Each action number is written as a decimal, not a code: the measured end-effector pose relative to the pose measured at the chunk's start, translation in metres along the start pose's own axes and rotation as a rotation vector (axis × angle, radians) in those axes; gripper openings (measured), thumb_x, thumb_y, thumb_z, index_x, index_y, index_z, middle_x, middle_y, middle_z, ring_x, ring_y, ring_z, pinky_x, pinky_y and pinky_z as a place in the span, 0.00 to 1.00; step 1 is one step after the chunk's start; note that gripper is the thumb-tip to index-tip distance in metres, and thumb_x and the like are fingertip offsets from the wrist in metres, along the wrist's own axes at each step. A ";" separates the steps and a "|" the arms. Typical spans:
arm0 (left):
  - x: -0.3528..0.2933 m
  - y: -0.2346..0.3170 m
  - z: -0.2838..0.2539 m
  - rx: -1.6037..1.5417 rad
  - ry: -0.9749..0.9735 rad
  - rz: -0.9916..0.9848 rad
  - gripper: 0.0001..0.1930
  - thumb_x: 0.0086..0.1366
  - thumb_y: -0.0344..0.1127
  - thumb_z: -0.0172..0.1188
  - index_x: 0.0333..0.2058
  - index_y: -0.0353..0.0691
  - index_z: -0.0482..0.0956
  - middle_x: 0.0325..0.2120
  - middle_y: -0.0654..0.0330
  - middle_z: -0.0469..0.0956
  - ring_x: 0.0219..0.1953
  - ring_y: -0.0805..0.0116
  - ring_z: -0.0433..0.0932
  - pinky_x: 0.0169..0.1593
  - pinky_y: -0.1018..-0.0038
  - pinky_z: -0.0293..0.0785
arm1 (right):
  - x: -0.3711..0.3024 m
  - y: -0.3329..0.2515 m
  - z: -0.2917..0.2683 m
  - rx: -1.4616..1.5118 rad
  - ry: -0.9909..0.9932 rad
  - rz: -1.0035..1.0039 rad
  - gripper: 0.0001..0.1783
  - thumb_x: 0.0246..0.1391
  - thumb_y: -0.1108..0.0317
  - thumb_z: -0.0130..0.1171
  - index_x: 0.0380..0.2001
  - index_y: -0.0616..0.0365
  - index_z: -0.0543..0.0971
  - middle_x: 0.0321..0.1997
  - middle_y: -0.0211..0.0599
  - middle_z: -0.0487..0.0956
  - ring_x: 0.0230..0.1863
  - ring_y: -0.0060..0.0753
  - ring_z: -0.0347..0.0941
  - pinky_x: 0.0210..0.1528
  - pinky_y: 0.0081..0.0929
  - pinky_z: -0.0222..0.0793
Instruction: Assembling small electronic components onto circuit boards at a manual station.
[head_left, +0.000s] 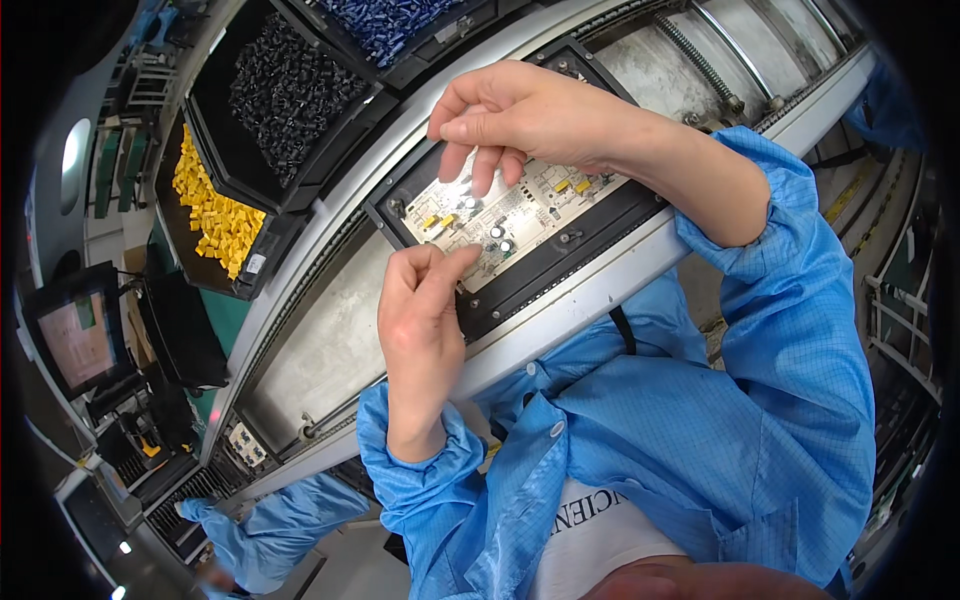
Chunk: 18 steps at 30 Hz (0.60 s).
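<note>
A: State the location of the circuit board.
B: The circuit board (pixel 535 215) lay in a black carrier frame (pixel 530 277) at the upper centre of the frame, beside a silver rail (pixel 590 297).

A: State the condition of the left hand.
B: The left hand (pixel 420 315) was at the centre, left of the board. Its thumb and index finger were drawn close together over the board's lower-left part. Whether a part was pinched there, I could not tell.

A: And the right hand?
B: The right hand (pixel 545 120) crossed above the board's upper edge, its fingers loosely curled and pointing down. Its grasp could not be determined either.

A: List the fitted components.
B: Yellow components (pixel 563 187) were mounted toward both ends. Two round capacitors (pixel 497 232) stood near the left fingertips.

A: List the loose stock.
B: Black pieces (pixel 290 105) and yellow pieces (pixel 210 210) filled bins at the upper left; blue pieces (pixel 385 25) lay at the top edge.
</note>
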<state>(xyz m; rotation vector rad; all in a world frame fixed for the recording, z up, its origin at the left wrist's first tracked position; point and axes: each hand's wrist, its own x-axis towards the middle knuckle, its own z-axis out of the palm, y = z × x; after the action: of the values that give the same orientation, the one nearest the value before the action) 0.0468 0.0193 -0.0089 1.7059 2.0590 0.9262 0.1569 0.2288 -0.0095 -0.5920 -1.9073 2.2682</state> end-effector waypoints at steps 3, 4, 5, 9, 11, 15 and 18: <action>-0.004 -0.005 0.001 -0.159 0.041 -0.035 0.12 0.58 0.15 0.57 0.40 0.33 0.80 0.31 0.55 0.74 0.33 0.65 0.76 0.37 0.76 0.72 | -0.002 -0.001 -0.002 -0.010 -0.074 0.060 0.15 0.66 0.65 0.47 0.44 0.68 0.73 0.39 0.46 0.81 0.32 0.25 0.80 0.27 0.13 0.72; -0.009 -0.007 0.002 -0.326 0.052 -0.159 0.13 0.58 0.16 0.57 0.41 0.34 0.80 0.32 0.55 0.75 0.33 0.66 0.76 0.37 0.76 0.72 | -0.003 -0.002 -0.003 -0.024 -0.128 0.105 0.14 0.66 0.66 0.47 0.43 0.68 0.73 0.40 0.46 0.81 0.32 0.26 0.81 0.27 0.14 0.73; -0.012 -0.007 0.000 -0.490 0.065 -0.282 0.13 0.59 0.16 0.57 0.42 0.34 0.80 0.32 0.55 0.76 0.34 0.68 0.77 0.37 0.77 0.72 | -0.003 -0.003 -0.003 -0.024 -0.130 0.098 0.14 0.66 0.66 0.47 0.43 0.68 0.73 0.40 0.46 0.81 0.32 0.26 0.81 0.27 0.14 0.73; -0.011 -0.003 -0.004 -0.453 0.080 -0.270 0.14 0.59 0.17 0.58 0.44 0.34 0.80 0.33 0.57 0.77 0.34 0.70 0.76 0.38 0.78 0.72 | -0.002 -0.002 -0.006 0.187 -0.278 0.180 0.12 0.65 0.67 0.46 0.44 0.66 0.73 0.44 0.48 0.81 0.37 0.30 0.82 0.31 0.16 0.76; -0.008 -0.004 -0.007 -0.228 0.039 -0.089 0.14 0.59 0.18 0.58 0.44 0.34 0.81 0.33 0.57 0.77 0.34 0.70 0.76 0.38 0.78 0.72 | -0.002 0.000 -0.008 0.273 -0.292 0.179 0.13 0.66 0.66 0.47 0.44 0.66 0.73 0.44 0.49 0.81 0.39 0.31 0.82 0.32 0.16 0.77; -0.008 -0.006 -0.005 -0.358 0.018 -0.207 0.09 0.60 0.19 0.59 0.39 0.32 0.80 0.33 0.58 0.78 0.34 0.72 0.77 0.38 0.80 0.72 | 0.002 0.004 -0.013 0.380 -0.362 0.209 0.13 0.64 0.67 0.51 0.44 0.67 0.74 0.44 0.50 0.81 0.41 0.31 0.82 0.32 0.17 0.77; -0.013 -0.008 -0.002 -0.473 0.053 -0.339 0.06 0.60 0.21 0.60 0.37 0.32 0.80 0.30 0.59 0.80 0.32 0.73 0.78 0.37 0.80 0.73 | 0.004 0.005 -0.012 0.434 -0.318 0.225 0.11 0.60 0.69 0.57 0.42 0.66 0.77 0.41 0.45 0.82 0.37 0.26 0.81 0.32 0.15 0.77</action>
<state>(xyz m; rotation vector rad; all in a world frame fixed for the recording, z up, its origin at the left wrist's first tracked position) 0.0428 0.0058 -0.0146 1.0640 1.8811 1.2256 0.1587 0.2396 -0.0170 -0.4209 -1.4302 2.9522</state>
